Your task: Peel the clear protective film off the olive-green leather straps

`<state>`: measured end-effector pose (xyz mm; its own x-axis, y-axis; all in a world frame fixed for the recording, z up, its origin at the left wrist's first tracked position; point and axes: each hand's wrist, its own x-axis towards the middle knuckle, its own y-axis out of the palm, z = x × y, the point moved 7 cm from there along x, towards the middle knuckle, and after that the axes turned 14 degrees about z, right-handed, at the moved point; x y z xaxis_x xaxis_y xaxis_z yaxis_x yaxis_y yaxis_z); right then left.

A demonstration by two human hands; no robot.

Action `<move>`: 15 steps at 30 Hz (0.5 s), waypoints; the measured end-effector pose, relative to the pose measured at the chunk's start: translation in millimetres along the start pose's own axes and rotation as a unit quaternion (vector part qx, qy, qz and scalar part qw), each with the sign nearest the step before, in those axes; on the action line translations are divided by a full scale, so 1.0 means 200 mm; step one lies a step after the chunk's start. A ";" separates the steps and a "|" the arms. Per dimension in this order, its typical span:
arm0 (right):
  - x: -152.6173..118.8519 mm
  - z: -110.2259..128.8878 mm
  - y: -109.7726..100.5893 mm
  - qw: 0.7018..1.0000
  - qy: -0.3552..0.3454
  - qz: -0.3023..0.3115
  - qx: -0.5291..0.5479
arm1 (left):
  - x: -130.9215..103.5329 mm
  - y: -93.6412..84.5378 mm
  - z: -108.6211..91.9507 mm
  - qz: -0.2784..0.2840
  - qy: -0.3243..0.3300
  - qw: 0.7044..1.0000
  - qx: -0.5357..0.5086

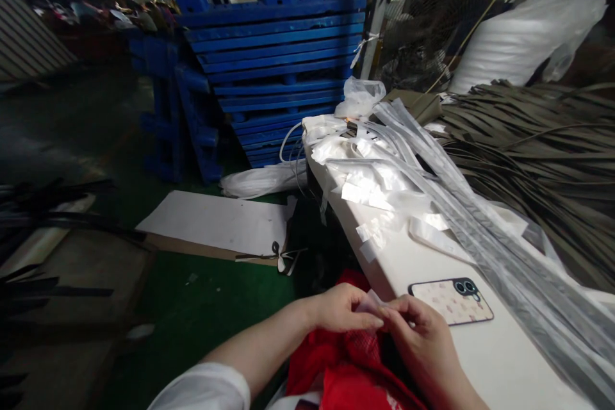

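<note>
Both of my hands meet low in the head view, above red cloth [331, 359] on my lap. My left hand [341, 309] pinches a small translucent whitish piece [371, 301] between thumb and fingers. From the other side my right hand [418, 332] grips the same piece, its fingertips nearly touching those of the left. Just beyond the right hand, a phone in a patterned case [451, 302] lies camera side up on the white table [490, 359].
Grey-white strips [461, 218] and crumpled plastic [365, 182] cover much of the table. Dark strips [538, 141] are heaped at right. Blue pallets [283, 45] are stacked ahead. A white-topped board [221, 221] and a bundle [259, 180] lie on the green floor.
</note>
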<state>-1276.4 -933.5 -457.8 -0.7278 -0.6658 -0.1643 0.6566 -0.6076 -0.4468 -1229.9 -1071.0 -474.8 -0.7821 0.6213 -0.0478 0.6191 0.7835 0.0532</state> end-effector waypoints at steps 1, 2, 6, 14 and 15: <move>0.01 0.01 0.01 1.000 -0.008 -0.001 -0.003 | 0.00 0.00 0.01 0.006 -0.004 1.000 0.001; 0.02 0.02 0.01 1.000 -0.014 0.000 -0.005 | 0.00 0.01 0.01 0.009 -0.006 1.000 -0.001; 0.11 0.04 0.05 0.999 -0.031 0.017 0.001 | -0.02 -0.01 0.00 -0.018 -0.023 0.999 -0.028; 0.47 0.02 -0.16 0.982 -0.065 -0.105 -0.139 | -0.11 -0.14 0.15 -0.175 -0.063 0.975 -0.123; 0.50 0.01 -0.17 0.981 -0.075 -0.107 -0.145 | -0.13 -0.16 0.18 -0.190 -0.066 0.971 -0.127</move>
<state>-1370.6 -980.0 -456.8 -0.7918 -0.6052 0.0820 0.3914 -0.6060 -0.6926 -1227.2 -1111.2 -510.3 -0.9243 0.2977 -0.2389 0.2374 0.9384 0.2509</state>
